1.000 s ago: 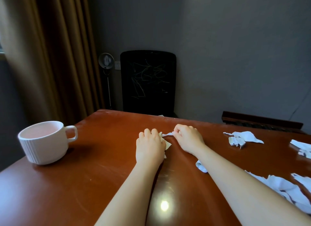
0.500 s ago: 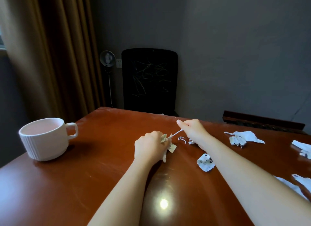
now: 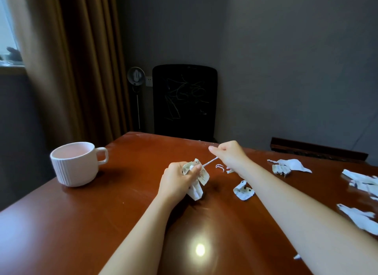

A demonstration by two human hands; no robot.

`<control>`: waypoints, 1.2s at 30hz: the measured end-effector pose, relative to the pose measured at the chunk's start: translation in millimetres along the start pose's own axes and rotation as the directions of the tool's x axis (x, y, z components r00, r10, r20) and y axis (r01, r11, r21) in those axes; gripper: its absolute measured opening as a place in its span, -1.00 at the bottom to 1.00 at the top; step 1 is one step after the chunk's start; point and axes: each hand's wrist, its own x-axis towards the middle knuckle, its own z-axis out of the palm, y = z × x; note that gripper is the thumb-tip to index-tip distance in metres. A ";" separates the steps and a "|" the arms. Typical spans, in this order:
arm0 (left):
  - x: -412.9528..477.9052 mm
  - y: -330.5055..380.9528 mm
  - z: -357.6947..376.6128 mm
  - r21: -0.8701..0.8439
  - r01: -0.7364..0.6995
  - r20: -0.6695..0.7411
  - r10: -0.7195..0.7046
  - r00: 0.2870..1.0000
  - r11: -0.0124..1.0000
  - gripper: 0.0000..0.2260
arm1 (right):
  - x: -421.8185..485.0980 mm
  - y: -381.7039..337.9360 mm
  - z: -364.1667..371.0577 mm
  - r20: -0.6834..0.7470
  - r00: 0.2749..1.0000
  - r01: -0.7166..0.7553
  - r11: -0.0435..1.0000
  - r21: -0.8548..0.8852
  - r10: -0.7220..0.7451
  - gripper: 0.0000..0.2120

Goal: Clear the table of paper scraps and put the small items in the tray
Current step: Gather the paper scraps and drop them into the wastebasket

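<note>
Head view: left grip (image 3: 176, 182) is clutching bunched scraps (image 3: 197, 189); right grip (image 3: 229, 155) is pinching a strip (image 3: 209, 162), probably adding it next.

A mug (image 3: 74, 164) stands at the left of the table (image 3: 81, 223). Mid-table, the left hand (image 3: 178, 179) grips a wad (image 3: 197, 180). The right hand (image 3: 229, 155) is just behind and right of it, with 1 strip (image 3: 210, 161) running between them. Loose scraps (image 3: 290, 165) lie to the right. A chair (image 3: 184, 100) stands behind the table.

Head view, down over table (image 3: 102, 223)
</note>
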 end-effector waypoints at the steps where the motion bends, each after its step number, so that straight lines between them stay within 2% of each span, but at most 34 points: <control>1: -1.1 -0.8 0.7 0.082 -0.009 -0.012 0.010 1.000 0.997 -0.75 | -3.1 2.0 1.8 -0.015 1.000 0.020 0.994 -0.106 -0.022 -0.57; 4: -2.7 0.4 4.6 0.391 -0.051 0.009 0.052 0.999 0.919 -0.71 | -9.5 14.1 9.4 -0.055 0.997 0.026 0.933 -0.358 -0.049 -0.70; 6: -2.4 1.6 8.2 0.551 -0.090 0.043 0.079 0.996 0.830 -0.69 | -11.6 21.3 12.4 -0.092 0.994 0.011 0.901 -0.435 -0.056 -0.78; 8: 0.5 0.0 11.8 0.641 -0.111 0.058 0.096 0.994 0.759 -0.65 | -12.5 24.5 13.3 -0.105 0.992 0.016 0.887 -0.462 -0.072 -0.82; 12: 8.3 -2.8 15.3 0.690 -0.125 0.070 0.107 0.992 0.713 -0.66 | -10.7 28.1 18.6 -0.084 0.988 0.050 0.783 -0.619 -0.129 -0.61; 15: 11.6 -3.4 16.6 0.705 -0.127 0.065 0.115 0.991 0.698 -0.65 | -7.4 29.1 21.6 -0.026 0.988 0.092 0.721 -0.687 -0.151 -0.65; 23: 9.9 -3.4 17.1 0.726 -0.137 0.067 0.129 0.989 0.674 -0.66 | -4.9 23.6 20.6 0.093 0.988 0.151 0.657 -0.739 -0.122 -0.70; 25: 8.3 -2.5 15.8 0.691 -0.123 0.055 0.119 0.991 0.712 -0.64 | -5.7 21.7 17.9 0.126 0.988 0.154 0.679 -0.718 -0.091 -0.72; 27: 6.4 -1.9 12.6 0.595 -0.102 0.029 0.105 0.994 0.797 -0.62 | -6.9 19.8 14.3 0.137 0.989 0.137 0.754 -0.643 -0.063 -0.71; 31: 1.3 -1.5 5.3 0.241 -0.055 -0.034 0.065 0.997 0.969 -0.68 | -14.3 8.2 6.8 0.092 0.991 0.126 0.882 -0.455 -0.094 -0.61; 33: -4.0 1.6 2.5 0.090 -0.033 -0.071 0.039 0.997 0.995 -0.73 | -20.0 -2.1 6.0 0.090 0.986 0.167 0.907 -0.386 -0.143 -0.60; 36: -13.0 9.1 -6.6 -0.044 -0.026 -0.114 0.020 0.993 0.999 -0.81 | -32.5 -22.9 6.9 0.086 0.973 0.230 0.937 -0.263 -0.214 -0.59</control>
